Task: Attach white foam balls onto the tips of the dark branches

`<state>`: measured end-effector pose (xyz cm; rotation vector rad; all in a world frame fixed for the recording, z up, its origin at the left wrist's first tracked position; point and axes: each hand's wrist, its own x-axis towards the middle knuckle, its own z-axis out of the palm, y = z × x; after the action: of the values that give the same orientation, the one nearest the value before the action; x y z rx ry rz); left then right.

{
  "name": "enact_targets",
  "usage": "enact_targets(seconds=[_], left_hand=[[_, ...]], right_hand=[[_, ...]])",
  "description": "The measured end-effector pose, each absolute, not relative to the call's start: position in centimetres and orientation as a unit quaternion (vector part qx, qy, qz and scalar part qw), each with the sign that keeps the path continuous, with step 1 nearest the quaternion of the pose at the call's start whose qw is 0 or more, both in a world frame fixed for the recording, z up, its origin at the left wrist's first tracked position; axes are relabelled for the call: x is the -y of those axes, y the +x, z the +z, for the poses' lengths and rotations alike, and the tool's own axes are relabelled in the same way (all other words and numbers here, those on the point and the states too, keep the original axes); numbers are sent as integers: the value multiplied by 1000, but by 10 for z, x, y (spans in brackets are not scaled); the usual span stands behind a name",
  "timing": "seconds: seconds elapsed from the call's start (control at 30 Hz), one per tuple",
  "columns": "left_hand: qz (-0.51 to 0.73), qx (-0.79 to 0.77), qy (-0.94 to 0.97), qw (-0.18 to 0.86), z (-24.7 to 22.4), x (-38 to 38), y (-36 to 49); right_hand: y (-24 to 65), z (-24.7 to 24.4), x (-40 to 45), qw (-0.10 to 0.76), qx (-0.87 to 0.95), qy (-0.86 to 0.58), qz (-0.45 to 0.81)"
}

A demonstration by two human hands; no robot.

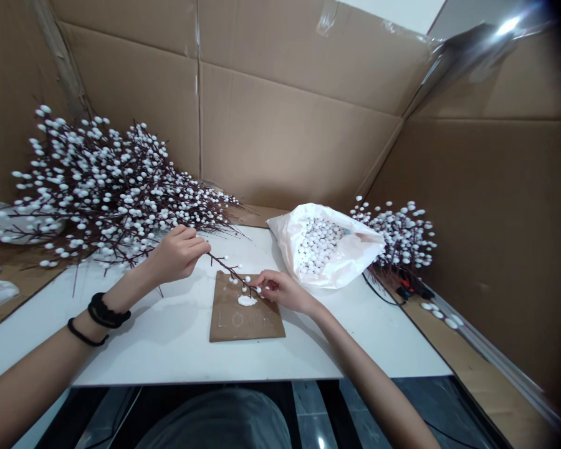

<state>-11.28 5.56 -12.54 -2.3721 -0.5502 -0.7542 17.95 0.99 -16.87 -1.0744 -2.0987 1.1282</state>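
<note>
My left hand is closed around the upper left end of a brown artificial berry branch that carries several white berries. The branch slants down to the right, over a piece of brown cardboard. At its lower end my right hand has thumb and fingers pinched by a white berry; whether that berry sits on the twig is too small to tell. On the cardboard, just under the branch tip, lies a white blob, and faint letters are marked below it.
An open white plastic bag full of loose white berries stands right of the cardboard. Finished-looking berry branches are heaped at the left; a smaller bunch lies behind the bag. Cardboard walls enclose the white table.
</note>
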Motion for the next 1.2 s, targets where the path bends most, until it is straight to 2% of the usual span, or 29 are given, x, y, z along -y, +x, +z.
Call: enact_targets(seconds=[0.6,0.77,1.0,1.2], left_hand=[[-271,219,-889,298,-126,-55,-113],[-284,227,-877,315,-123,-55,-115],[-345,267,-823,365,-114,-53,-122],[-362,290,-794,392,-113,-51,-123]], right_hand=[[177,-164,-8,253,787,-400,395],[178,-160,-6,280,781,-398,392],[174,-161,-4,361,759,-396,371],[174,-161,0,348,770,-367,389]])
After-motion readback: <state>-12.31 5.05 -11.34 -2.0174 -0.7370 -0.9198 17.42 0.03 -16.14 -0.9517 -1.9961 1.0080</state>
